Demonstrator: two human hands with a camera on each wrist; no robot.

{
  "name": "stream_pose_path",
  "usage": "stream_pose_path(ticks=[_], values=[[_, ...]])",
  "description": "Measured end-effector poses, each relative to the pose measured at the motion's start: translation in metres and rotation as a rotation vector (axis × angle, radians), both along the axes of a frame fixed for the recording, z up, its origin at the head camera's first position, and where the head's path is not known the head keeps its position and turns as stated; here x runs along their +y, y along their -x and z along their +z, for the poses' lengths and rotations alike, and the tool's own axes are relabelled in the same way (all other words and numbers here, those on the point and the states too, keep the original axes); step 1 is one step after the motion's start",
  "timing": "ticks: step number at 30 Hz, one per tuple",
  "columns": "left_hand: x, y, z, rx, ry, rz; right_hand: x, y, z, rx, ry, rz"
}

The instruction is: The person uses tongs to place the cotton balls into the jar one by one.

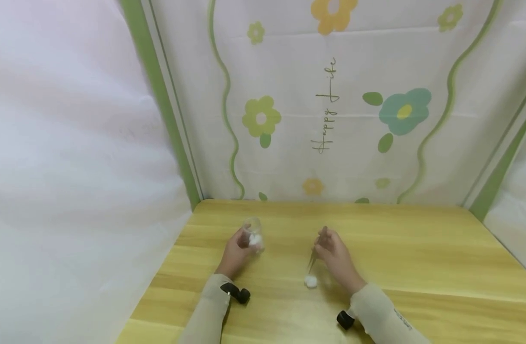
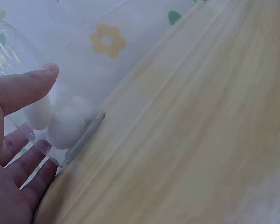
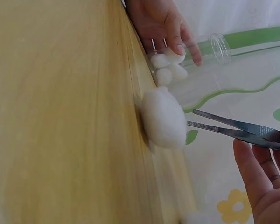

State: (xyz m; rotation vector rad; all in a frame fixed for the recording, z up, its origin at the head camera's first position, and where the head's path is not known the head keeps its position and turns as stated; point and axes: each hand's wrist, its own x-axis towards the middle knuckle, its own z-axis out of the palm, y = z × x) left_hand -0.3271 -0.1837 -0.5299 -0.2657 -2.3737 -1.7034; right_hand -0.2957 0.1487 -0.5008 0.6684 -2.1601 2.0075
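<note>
My left hand [image 1: 236, 253] grips a clear jar [image 1: 252, 224] standing on the table, thumb on one side and fingers behind it. Several white cotton balls [image 2: 67, 126] lie at the bottom of the jar, whose mouth looks uncovered. In my right hand [image 1: 338, 260] is a pair of metal tweezers [image 3: 252, 133], pinched near the closed end. Their two tips stand apart, close to a white cotton ball [image 3: 163, 119] on the table, with nothing between them. In the head view that cotton ball lies just below the tweezer tips.
The wooden table [image 1: 418, 248] runs back to a white curtain [image 1: 289, 71] printed with flowers and lettering. More white cloth [image 1: 73, 167] hangs at the left side. A blurred white patch [image 3: 193, 217] shows at the bottom of the right wrist view; its kind is unclear.
</note>
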Motion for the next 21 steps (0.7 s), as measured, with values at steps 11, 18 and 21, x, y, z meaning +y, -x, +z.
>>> stream_pose_path(ticks=[11,18,21], values=[[0.0001,-0.0001,-0.0001,-0.024,-0.022,0.01,-0.0021,0.0003,0.0038,-0.028,-0.044,-0.016],[-0.0011,-0.0015,0.0014,-0.043,-0.027,0.018,-0.0058,-0.0013,0.0036,-0.088,-0.1,-0.016],[-0.0009,0.0003,0.0001,-0.037,-0.016,0.022,-0.0064,-0.0021,0.0041,-0.1,-0.104,-0.01]])
